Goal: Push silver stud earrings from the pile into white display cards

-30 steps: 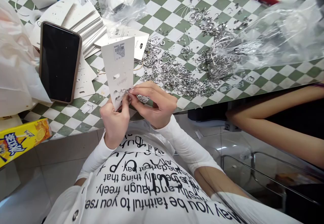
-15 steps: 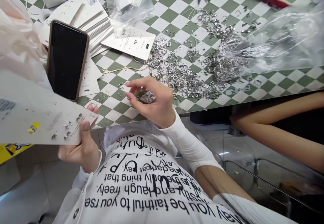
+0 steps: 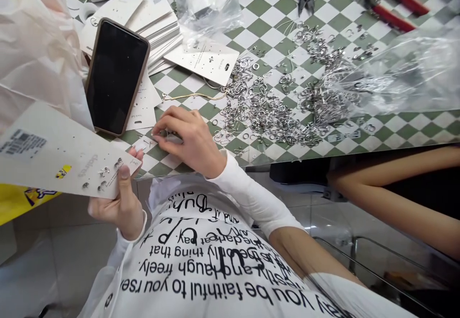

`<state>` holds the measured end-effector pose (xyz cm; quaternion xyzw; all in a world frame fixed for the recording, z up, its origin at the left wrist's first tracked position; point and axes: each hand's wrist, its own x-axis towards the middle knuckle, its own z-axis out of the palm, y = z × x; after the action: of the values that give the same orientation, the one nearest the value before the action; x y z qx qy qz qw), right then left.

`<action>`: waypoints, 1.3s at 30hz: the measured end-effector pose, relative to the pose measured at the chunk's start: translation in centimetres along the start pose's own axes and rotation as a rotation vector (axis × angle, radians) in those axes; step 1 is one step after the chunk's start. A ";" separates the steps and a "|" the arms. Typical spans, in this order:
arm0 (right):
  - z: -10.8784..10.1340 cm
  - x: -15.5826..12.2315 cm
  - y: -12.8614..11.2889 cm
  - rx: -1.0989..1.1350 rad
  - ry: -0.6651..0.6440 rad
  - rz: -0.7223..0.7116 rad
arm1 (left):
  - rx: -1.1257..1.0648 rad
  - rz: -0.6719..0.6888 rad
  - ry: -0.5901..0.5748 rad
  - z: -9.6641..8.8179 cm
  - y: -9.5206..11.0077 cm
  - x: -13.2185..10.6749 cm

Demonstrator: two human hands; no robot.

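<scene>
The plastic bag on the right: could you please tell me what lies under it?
Silver jewellery parts show through the bag, on a checked table; under its glaring folds, nothing can be made out.

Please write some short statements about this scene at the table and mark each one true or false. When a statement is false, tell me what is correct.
1. The left hand holds a white card with small metal earrings on it. True.
2. The right hand holds the phone. False: the phone lies on the checkered tablecloth, apart from the right hand.
3. The phone screen is bright. False: it is dark.
4. A clear plastic bag lies over part of the metal rings. True.
5. A second person's arms show at the right. True.
</scene>
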<state>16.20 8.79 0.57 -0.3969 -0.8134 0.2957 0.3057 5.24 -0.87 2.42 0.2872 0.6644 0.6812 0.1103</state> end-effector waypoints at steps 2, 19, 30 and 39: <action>-0.7 -0.2 0.6 0.083 0.071 0.011 | 0.002 -0.008 -0.007 -0.1 -0.1 0.1; -2.3 0.2 0.9 0.013 -0.085 0.133 | -0.017 0.026 0.023 0.0 -0.2 0.4; -4.7 -0.6 2.3 -0.004 -0.125 0.207 | -0.013 0.014 0.012 0.5 -0.5 0.4; -4.5 -0.2 2.7 0.055 -0.139 0.199 | 0.029 0.031 -0.015 0.9 -0.5 0.2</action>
<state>20.86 11.04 1.44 -0.4455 -0.7810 0.3733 0.2284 5.47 0.05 1.91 0.3041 0.6686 0.6711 0.1003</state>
